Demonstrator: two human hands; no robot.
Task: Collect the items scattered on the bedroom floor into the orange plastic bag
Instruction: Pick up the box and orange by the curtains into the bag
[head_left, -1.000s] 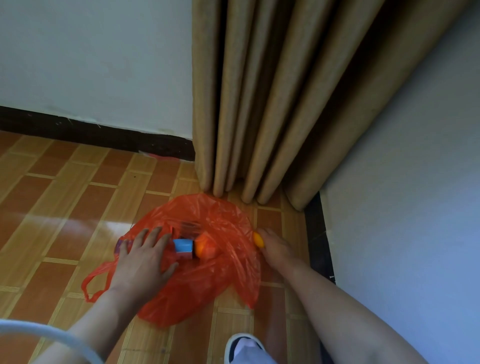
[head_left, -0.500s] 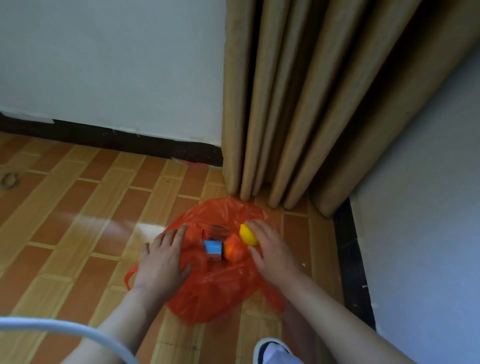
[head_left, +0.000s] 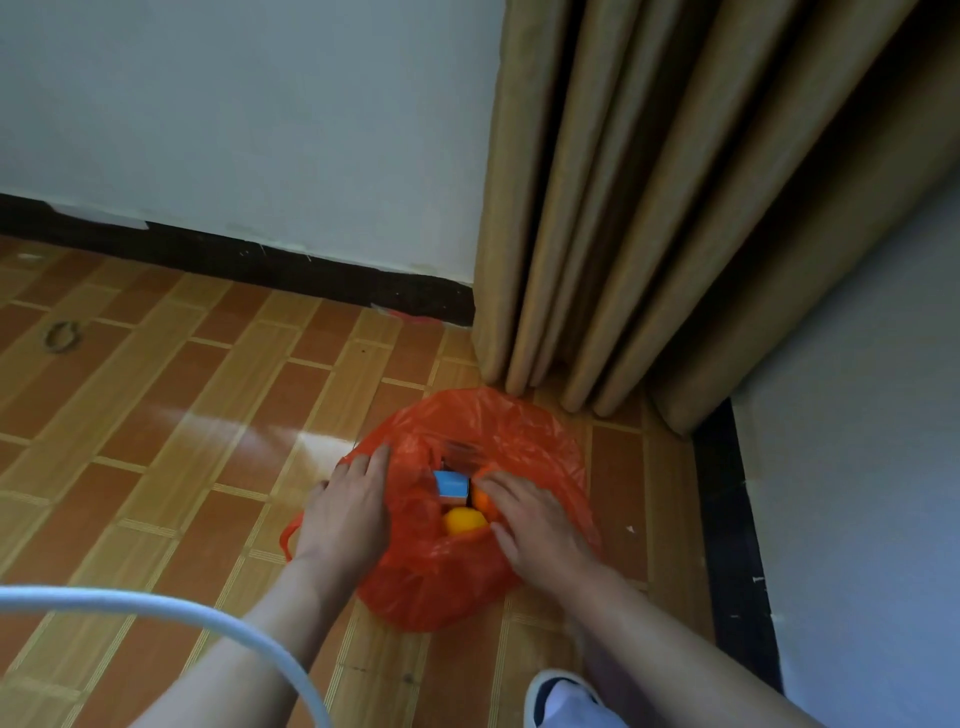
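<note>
The orange plastic bag (head_left: 519, 431) lies open on the tiled floor below the curtain. Inside it I see a blue-topped box (head_left: 451, 483), a yellow round item (head_left: 462, 521) and an orange round item (head_left: 480, 500) close together. My left hand (head_left: 348, 512) rests flat on the bag's left rim with its fingers straight. My right hand (head_left: 535, 525) lies on the bag's right side, fingers spread beside the orange item, and holds nothing. The yellow item sits free between my two hands.
A tan curtain (head_left: 623, 234) hangs just behind the bag, with a white wall and dark skirting (head_left: 260, 265) to its left. A small ring-shaped thing (head_left: 62, 336) lies on the floor far left. A white cable (head_left: 156, 605) and my shoe (head_left: 561, 696) are in the foreground.
My right hand carried the yellow item from the floor right of the bag into the bag and let go of it. My left hand stayed on the bag's left rim.
</note>
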